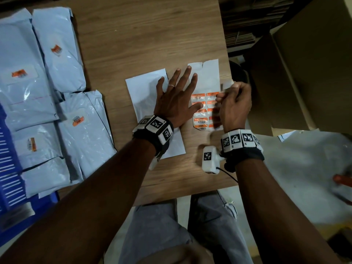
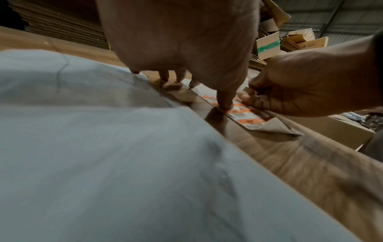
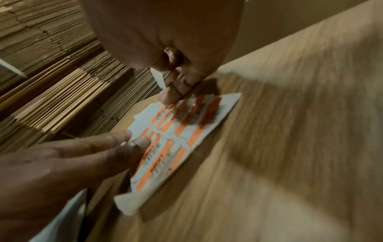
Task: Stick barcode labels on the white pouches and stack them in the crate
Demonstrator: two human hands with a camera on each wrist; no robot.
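A blank white pouch (image 1: 142, 88) lies flat on the wooden table (image 1: 133, 44). To its right lies a sheet of orange barcode labels (image 1: 207, 77). My left hand (image 1: 179, 88) lies flat and spread across both, palm on the pouch (image 2: 103, 147) and thumb (image 2: 225, 103) pressing the sheet (image 2: 248, 117). At the sheet's right edge my right hand (image 1: 228, 92) pinches a peeled label (image 1: 227, 85), lifted off the sheet (image 3: 186, 139). The label (image 3: 157, 77) shows its white back beside the pinching fingers (image 3: 176, 88). A blue crate (image 1: 7, 149) sits at the lower left.
Several labelled pouches (image 1: 57, 60) are piled on the table's left side, some overlapping the crate. A large cardboard box (image 1: 304, 73) stands right of the table. Flattened cardboard stacks (image 3: 51, 81) lie beyond it. A white bag (image 1: 304, 164) lies at the lower right.
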